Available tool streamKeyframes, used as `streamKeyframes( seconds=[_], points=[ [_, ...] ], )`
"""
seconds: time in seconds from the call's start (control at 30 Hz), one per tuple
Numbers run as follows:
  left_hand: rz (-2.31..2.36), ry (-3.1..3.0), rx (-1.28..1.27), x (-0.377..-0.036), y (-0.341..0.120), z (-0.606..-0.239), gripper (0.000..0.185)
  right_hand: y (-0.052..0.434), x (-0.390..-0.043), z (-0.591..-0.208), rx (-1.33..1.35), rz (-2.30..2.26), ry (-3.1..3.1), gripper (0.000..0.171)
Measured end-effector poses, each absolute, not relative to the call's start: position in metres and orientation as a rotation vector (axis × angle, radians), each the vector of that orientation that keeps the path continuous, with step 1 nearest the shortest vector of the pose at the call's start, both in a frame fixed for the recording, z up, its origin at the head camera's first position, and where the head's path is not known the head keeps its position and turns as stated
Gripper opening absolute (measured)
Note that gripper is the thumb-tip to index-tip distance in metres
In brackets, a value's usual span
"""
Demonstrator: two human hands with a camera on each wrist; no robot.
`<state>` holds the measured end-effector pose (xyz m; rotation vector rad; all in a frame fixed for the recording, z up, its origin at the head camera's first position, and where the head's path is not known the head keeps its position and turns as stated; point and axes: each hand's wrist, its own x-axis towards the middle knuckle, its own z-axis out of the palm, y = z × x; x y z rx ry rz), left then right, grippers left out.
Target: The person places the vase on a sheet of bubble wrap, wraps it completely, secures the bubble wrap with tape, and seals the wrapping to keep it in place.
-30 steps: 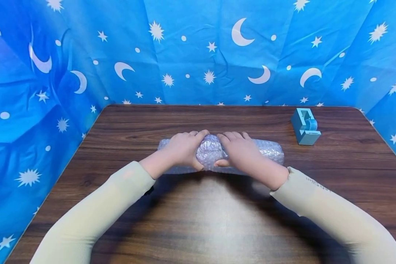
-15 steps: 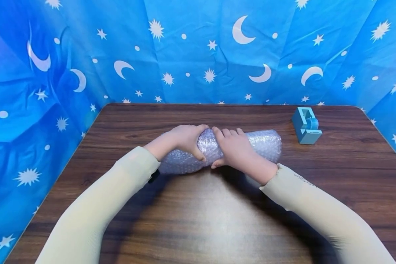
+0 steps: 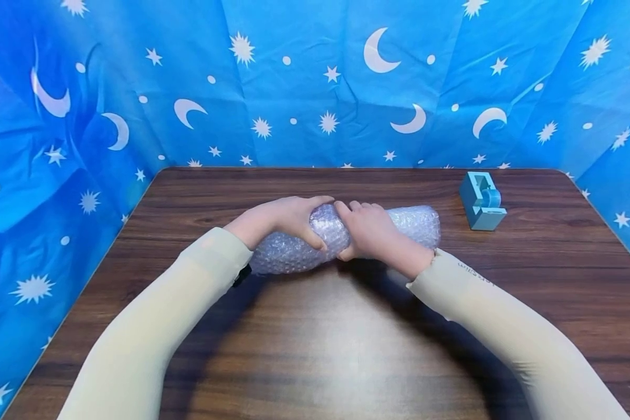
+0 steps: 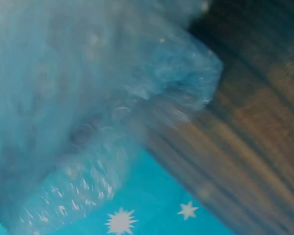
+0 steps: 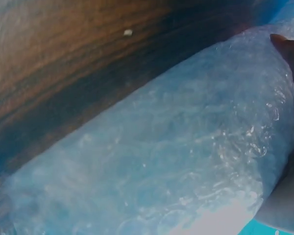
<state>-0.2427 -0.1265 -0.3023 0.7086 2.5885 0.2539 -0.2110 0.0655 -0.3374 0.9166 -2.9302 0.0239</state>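
Observation:
A roll of clear bubble wrap [image 3: 289,255] lies crosswise on the table, its right end a little farther back than its left. Whatever may be inside it cannot be made out. My left hand [image 3: 289,219] grips the roll left of its middle, thumb on the near side and fingers over the far side. Close beside it, my right hand [image 3: 370,232] grips the roll with its thumb low on the near face. In the right wrist view the bubble wrap [image 5: 152,147] fills most of the picture, with part of the right hand [image 5: 289,191] at the edge.
A light blue tape dispenser [image 3: 483,201] with a tape roll stands at the back right of the dark wooden table [image 3: 346,344]. Behind the table hangs a blue cloth [image 3: 304,76] with white moons and stars.
The bubble wrap roll has tilted, its right end going back, and looks more tightly rounded. Both hands have shifted slightly away from me and still hold it.

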Motion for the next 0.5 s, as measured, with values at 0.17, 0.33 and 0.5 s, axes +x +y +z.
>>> streamKeyframes(
  seconds=[0.17, 0.33, 0.5],
  points=[
    [0.038, 2.732, 0.748, -0.229, -0.122, -0.301, 0.104, 0.066, -0.219, -0.337, 0.91, 0.062, -3.044, 0.105],
    [-0.085, 2.944, 0.865, -0.205, -0.12, -0.308, 0.089, 0.07, -0.224, -0.339, 0.887, 0.121, -3.119, 0.109],
    [-0.268, 3.15, 1.119, -0.184, -0.124, -0.324, 0.083, 0.07, -0.226, -0.338, 0.876, 0.15, -3.141, 0.107]
  ],
)
